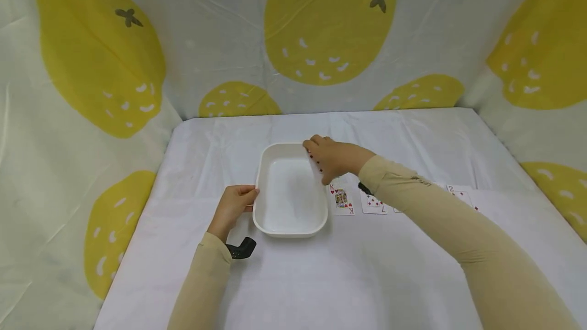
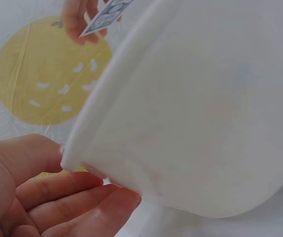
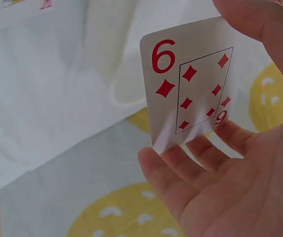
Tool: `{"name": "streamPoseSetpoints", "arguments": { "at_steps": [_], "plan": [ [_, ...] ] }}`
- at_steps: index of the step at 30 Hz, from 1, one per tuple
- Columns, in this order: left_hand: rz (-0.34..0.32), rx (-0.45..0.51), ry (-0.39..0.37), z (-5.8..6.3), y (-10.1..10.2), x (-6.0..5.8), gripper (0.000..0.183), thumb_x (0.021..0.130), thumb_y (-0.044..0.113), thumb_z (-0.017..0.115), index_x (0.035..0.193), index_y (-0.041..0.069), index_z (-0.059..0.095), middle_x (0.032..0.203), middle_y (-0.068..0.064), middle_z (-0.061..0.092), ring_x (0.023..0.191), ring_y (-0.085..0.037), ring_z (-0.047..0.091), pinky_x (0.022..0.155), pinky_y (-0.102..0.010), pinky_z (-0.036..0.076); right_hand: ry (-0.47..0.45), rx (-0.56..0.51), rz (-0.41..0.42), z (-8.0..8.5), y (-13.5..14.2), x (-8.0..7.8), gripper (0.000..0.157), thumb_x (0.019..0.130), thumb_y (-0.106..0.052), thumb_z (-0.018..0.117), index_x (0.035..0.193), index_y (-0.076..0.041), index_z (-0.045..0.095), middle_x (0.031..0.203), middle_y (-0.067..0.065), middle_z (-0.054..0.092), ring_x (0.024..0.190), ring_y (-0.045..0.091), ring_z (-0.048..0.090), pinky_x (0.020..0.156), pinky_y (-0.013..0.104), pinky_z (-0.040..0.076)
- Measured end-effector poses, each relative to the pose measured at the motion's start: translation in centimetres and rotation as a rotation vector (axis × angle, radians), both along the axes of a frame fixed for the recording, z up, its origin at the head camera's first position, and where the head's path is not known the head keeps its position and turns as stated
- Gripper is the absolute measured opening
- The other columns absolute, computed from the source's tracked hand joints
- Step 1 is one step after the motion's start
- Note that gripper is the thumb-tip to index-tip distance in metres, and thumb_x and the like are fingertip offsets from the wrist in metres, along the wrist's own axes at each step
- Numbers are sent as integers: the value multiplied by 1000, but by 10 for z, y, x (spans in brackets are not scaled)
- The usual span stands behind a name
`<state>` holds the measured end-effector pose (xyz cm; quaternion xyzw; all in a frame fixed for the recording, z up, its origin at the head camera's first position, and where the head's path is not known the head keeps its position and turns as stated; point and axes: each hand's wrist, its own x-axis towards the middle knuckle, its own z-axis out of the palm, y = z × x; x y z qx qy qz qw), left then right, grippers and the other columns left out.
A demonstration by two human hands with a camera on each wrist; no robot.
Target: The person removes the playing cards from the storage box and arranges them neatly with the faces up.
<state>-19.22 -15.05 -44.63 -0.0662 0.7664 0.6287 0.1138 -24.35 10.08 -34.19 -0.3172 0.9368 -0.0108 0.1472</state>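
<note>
A white rectangular tray point(image 1: 290, 192) with rounded corners is in the middle of the head view. My left hand point(image 1: 232, 209) pinches its left rim between thumb and fingers; the left wrist view shows the thumb point(image 2: 33, 155) over the edge and the fingers underneath. Over the tray's right side, my right hand point(image 1: 340, 158) holds a six of diamonds playing card point(image 3: 195, 84) by its ends, thumb at one end and fingertips at the other. The card stands tilted, and its patterned back point(image 2: 113, 14) faces the left wrist camera. Inside the tray only its white bottom shows.
Right of the tray, face-up cards lie in a row: a king of hearts point(image 1: 341, 201), a seven of diamonds point(image 1: 373, 205), one mostly hidden by the right sleeve, and a two point(image 1: 462, 195) with red diamonds. A white cloth point(image 1: 293, 284) covers the table; lemon-print curtains point(image 1: 215, 29) enclose it.
</note>
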Motion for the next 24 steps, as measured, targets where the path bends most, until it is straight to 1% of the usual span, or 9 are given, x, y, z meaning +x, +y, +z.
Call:
{"name": "streamPoseSetpoints", "arguments": {
  "at_steps": [3,5,9,11,13,16,19,24],
  "plan": [
    [4,0,-2,1,-2,1,27,78,14,57,98,-4,58,91,-17,58,73,-21,58,59,-31,50,-18,-14,-64,2,35,1,95,54,-25,74,128,-6,17,121,11,23,97,21,37,75,31,42],
    [7,1,-2,2,-4,1,27,78,14,57,99,-4,58,91,-17,58,73,-20,58,59,-31,49,-21,-6,-108,-1,60,3,95,54,-23,74,128,-5,17,122,13,22,96,22,39,72,31,43],
    [4,-5,-7,2,-7,1,28,78,15,57,99,-3,58,91,-16,59,73,-19,59,60,-31,49,-3,10,-158,-15,113,7,94,53,-22,76,126,-1,19,120,17,24,98,28,39,74,37,42],
    [5,-6,-8,3,-9,2,28,78,15,57,99,-3,58,92,-16,59,74,-20,59,60,-31,49,7,23,-176,-25,138,10,93,53,-20,76,125,0,20,120,18,26,101,31,38,75,39,41],
    [10,-9,-7,3,-10,3,28,78,15,57,99,-3,57,92,-17,58,75,-22,58,60,-31,49,13,36,-202,-34,162,14,92,52,-17,76,124,1,21,119,19,27,99,32,39,75,41,41],
    [15,-6,-5,3,-11,5,29,78,14,57,100,-5,56,93,-19,58,77,-24,58,60,-30,49,6,60,-247,-44,196,23,91,51,-13,75,123,2,22,118,21,27,94,32,41,72,43,42],
    [19,0,-9,3,-12,5,29,78,14,57,101,-5,56,94,-19,58,77,-24,58,60,-30,49,-9,99,-299,-52,227,35,89,51,-8,75,121,4,22,114,23,28,88,33,43,68,46,43],
    [17,4,-13,3,-14,6,28,78,14,56,100,-4,57,93,-18,58,76,-21,58,60,-30,49,21,159,-332,-68,276,55,83,48,1,74,115,9,26,107,29,33,80,37,47,62,48,42]
  ]
}}
